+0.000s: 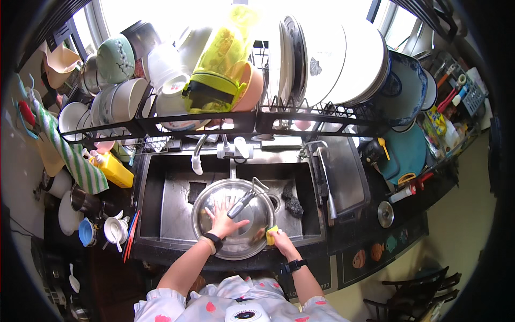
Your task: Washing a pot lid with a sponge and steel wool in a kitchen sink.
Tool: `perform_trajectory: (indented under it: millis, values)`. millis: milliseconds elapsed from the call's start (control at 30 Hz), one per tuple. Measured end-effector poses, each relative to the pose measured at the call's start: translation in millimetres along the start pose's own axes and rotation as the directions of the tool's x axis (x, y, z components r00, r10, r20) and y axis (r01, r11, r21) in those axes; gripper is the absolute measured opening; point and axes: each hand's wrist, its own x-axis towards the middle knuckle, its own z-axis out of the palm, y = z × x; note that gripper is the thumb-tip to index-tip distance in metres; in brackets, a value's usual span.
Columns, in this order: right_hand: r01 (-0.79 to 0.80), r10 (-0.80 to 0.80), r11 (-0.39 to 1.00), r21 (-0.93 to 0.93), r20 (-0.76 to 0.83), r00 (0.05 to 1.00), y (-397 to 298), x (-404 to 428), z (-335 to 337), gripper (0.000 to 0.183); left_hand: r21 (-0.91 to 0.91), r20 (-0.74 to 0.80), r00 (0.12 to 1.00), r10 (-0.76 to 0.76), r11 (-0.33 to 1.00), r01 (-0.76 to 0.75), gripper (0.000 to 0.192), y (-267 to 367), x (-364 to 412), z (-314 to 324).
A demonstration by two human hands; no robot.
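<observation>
A large round stainless-steel pan lid (257, 237) lies across the front of the double-bowl sink (173, 225). From its middle rises a dark grey handle (240, 205) with a bent metal loop (260, 186). My left hand (222, 220) rests on the domed metal with fingers spread, just left of that handle, holding nothing. At the lid's right rim, my right hand (283, 243) grips a yellow sponge (271, 235) against the edge. A dark mesh scourer (293, 202) sits in the right bowl. Behind the lid stand the faucet (196, 161) and a white tap filter (237, 149).
A black dish rack (257, 120) packed with bowls and plates (346, 60) spans the back. Left of the sink are a yellow bottle (116, 171), a striped towel (76, 157) and small bowls (116, 231). A small round lid (385, 214) lies on the right counter.
</observation>
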Motion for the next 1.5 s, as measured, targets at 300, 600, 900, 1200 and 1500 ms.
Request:
perform_trajectory:
  millis: [300, 600, 900, 1200, 1500]
  values:
    - [0.130, -0.163, 0.834, -0.537, -0.015, 0.987, -22.4, 19.4, -9.3, 0.033, 0.089, -0.008, 0.997, 0.083, 0.993, -0.082, 0.098, -11.1, -6.6, -4.5]
    - [0.152, -0.158, 0.410, -0.899, 0.094, 0.983, -113.9, 108.5, -0.3, 0.041, 0.061, 0.061, 0.995, 0.077, 0.995, -0.081, 0.088, 3.2, -5.0, -18.9]
    - [0.186, -0.069, 0.523, -0.832, 0.176, 0.982, -63.9, 61.1, -12.3, 0.047, 0.062, 0.023, 0.998, 0.058, 0.996, -0.059, 0.101, -2.1, -3.7, -21.3]
    - [0.341, -0.171, 0.563, -0.752, 0.298, 0.939, -105.6, 111.7, -11.5, 0.040, 0.100, 0.055, 0.997, 0.045, 0.994, -0.051, 0.101, -1.3, -5.7, -27.0]
    - [0.360, -0.096, 0.718, -0.596, 0.428, 0.899, -104.7, 140.1, -12.9, 0.031, 0.082, 0.149, 0.955, 0.256, 0.959, -0.270, 0.108, -22.7, 0.0, -34.5]
